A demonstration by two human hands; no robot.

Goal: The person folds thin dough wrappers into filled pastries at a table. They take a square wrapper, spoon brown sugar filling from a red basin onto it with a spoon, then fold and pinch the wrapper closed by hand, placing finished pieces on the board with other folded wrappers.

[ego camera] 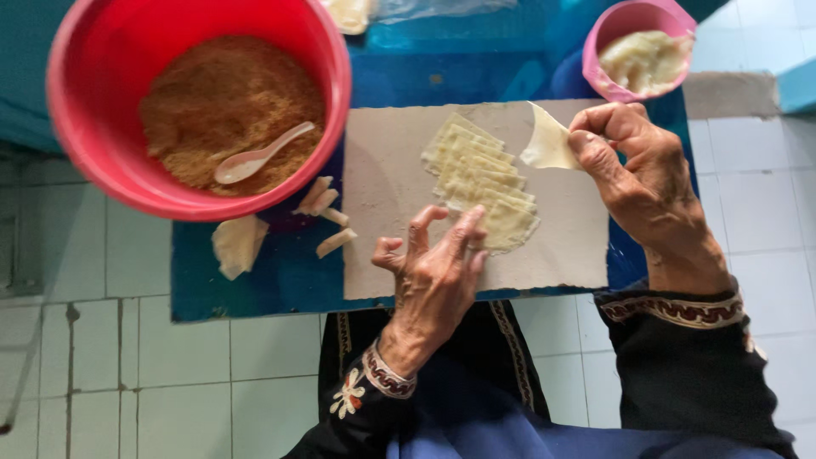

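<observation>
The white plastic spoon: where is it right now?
In the head view, the white plastic spoon lies on the brown crumb filling inside the red bowl, upper left, apart from both hands and left of the board with the stacked dough sheets.

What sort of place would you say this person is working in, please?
Probably a home kitchen or small food-making corner, worked low over a white tiled floor. A blue board holds a stack of thin dough sheets, a red bowl of brown crumbly filling and a pink bowl of pale paste.

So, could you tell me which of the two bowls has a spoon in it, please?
The big red bowl of brown crumbs, upper left, holds the white spoon; the small pink bowl, upper right, holds only pale paste.
</observation>
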